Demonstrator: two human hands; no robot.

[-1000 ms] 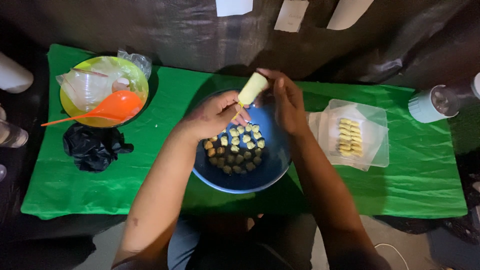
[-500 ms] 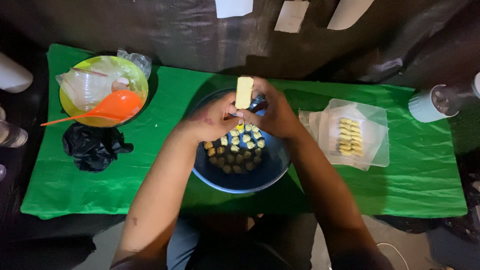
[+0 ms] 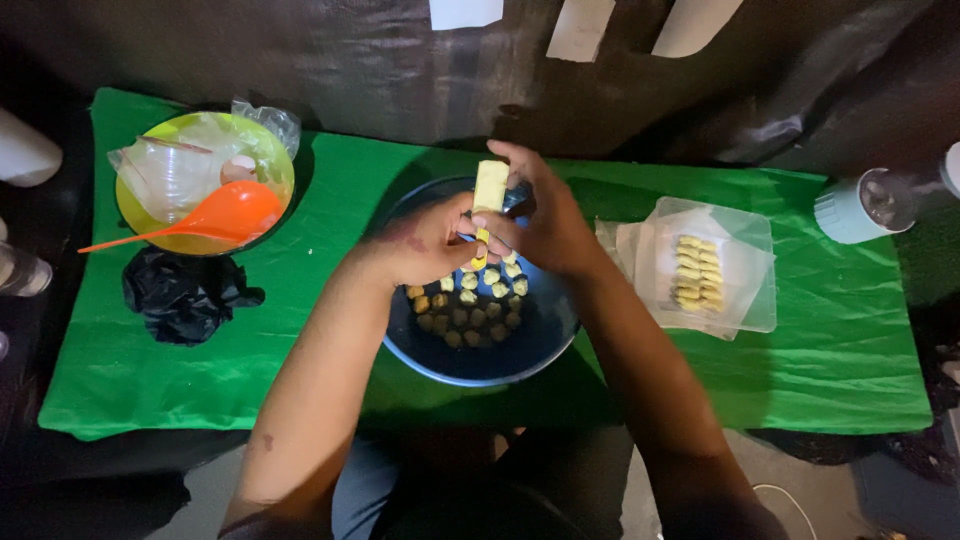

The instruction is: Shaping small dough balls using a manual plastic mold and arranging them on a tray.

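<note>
At frame centre I see my left hand (image 3: 425, 240) and right hand (image 3: 545, 225) both pinched shut on a pale yellow stick (image 3: 489, 190), upright over the blue bowl (image 3: 480, 365) of small pieces (image 3: 465, 305). The green counter (image 3: 300, 330) lies open toward its near edge; yellow bowl (image 3: 205, 175) upper left, clear tray (image 3: 715, 265) right.

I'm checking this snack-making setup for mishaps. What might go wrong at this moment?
1. The pale yellow dough stick, pinched upright between the left hand and right hand, may snap and drop unevenly.
2. New pieces could stick to the small dough pieces crowded in the dark blue round bowl.
</note>
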